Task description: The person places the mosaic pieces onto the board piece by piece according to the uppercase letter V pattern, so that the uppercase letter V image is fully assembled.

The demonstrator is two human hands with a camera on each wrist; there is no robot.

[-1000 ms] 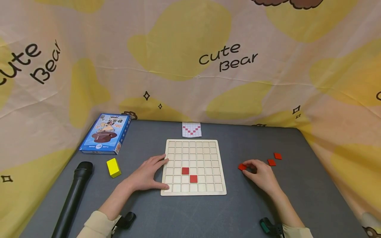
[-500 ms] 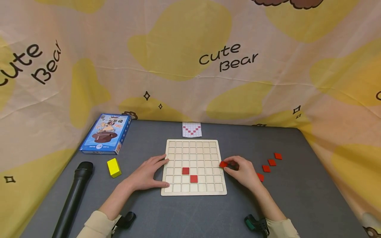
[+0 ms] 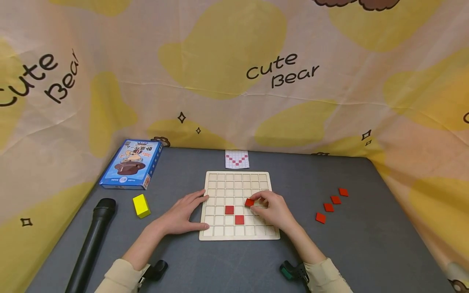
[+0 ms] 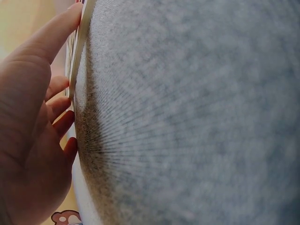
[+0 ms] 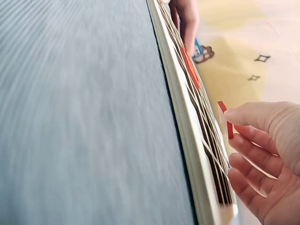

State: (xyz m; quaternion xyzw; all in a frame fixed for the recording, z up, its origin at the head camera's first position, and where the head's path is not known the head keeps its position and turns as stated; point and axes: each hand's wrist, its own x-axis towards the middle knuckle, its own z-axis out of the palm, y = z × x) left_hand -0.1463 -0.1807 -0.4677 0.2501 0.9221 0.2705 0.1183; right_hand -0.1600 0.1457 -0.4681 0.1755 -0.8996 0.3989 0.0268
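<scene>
The right hand [image 3: 272, 208] pinches a red tile [image 3: 249, 202] between thumb and fingertips, holding it just above the wooden grid board [image 3: 239, 179] near the middle squares. Two more red tiles [image 3: 229, 210] already sit in the board's squares just beside it. The left hand [image 3: 179, 213] lies flat with relaxed fingers, touching the board's left edge on the grey counter [image 3: 220, 264]. Four spare red tiles [image 3: 329, 207] lie well apart to the right.

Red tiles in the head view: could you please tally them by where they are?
Red tiles seated in the wooden grid board: 2
Red tile pinched by the right hand: 1
Red tiles loose on the table: 4
Total: 7
</scene>
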